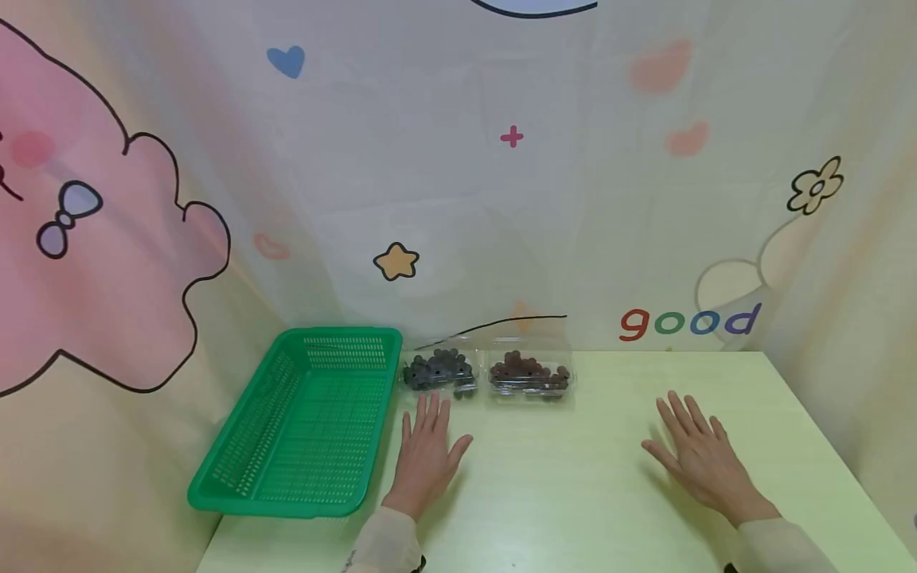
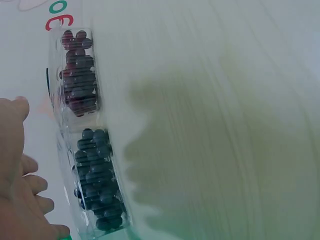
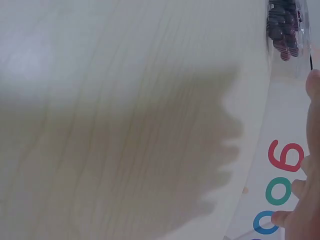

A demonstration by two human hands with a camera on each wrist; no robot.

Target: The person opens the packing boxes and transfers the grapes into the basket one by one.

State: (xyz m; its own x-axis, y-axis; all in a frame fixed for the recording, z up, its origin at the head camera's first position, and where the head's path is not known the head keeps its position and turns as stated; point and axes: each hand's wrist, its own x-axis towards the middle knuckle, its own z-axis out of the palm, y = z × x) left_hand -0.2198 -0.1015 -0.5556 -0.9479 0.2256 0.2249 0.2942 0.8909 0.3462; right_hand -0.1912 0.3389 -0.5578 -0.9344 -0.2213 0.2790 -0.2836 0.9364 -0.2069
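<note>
Palm down, my left hand [image 1: 424,461] is over the table with its fingers stretched out, just in front of a clear plastic box of dark grapes [image 1: 438,370]. My right hand [image 1: 705,468] is spread likewise over the right part of the table, holding nothing, its shadow falling beside it. A second clear box, of redder grapes [image 1: 528,374], stands right of the first against the back wall. Both boxes show in the left wrist view, the dark grapes [image 2: 97,182] nearer the left hand [image 2: 22,185]. In the right wrist view the fingers [image 3: 312,130] appear at the right edge.
A green plastic basket [image 1: 318,430] with slotted sides stands at the table's left, close beside the left hand. Behind the pale table [image 1: 559,485] hangs a printed cloth [image 1: 430,159] with hearts, a star and the word "good". Cloth also hangs along both sides.
</note>
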